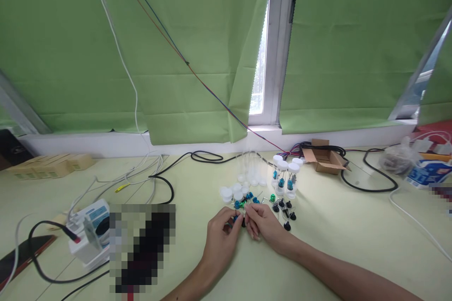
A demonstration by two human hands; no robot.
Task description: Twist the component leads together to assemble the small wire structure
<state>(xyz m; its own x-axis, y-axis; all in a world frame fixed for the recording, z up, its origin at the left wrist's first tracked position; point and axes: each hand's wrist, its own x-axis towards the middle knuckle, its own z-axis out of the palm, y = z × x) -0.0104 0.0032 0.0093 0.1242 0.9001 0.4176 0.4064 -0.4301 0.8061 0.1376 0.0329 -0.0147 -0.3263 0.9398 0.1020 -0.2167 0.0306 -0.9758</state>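
My left hand [222, 237] is closed, its thumb and fingers pinching a small blue part [235, 219], mostly covered by the fingers. Close beside it, my right hand [263, 225] has its fingertips pinched together; whatever they hold is hidden. Just beyond the hands lie several blue pieces [249, 195], a green piece [272, 197] and white round caps [238, 194]. To the right are several black knob-like pieces [287, 226] with thin pale stems. Behind these, clear tubes with white caps [294, 168] stand upright with blue parts inside. More clear tubes [252, 169] stand to their left.
An open cardboard box [323, 160] sits by the wall among black cables [370, 190]. A white power strip [90, 230] with plugs and cords is at left, near yellowish boxes [52, 165]. A blue-white pack [429, 172] lies at far right. Green blinds [197, 47] hang behind.
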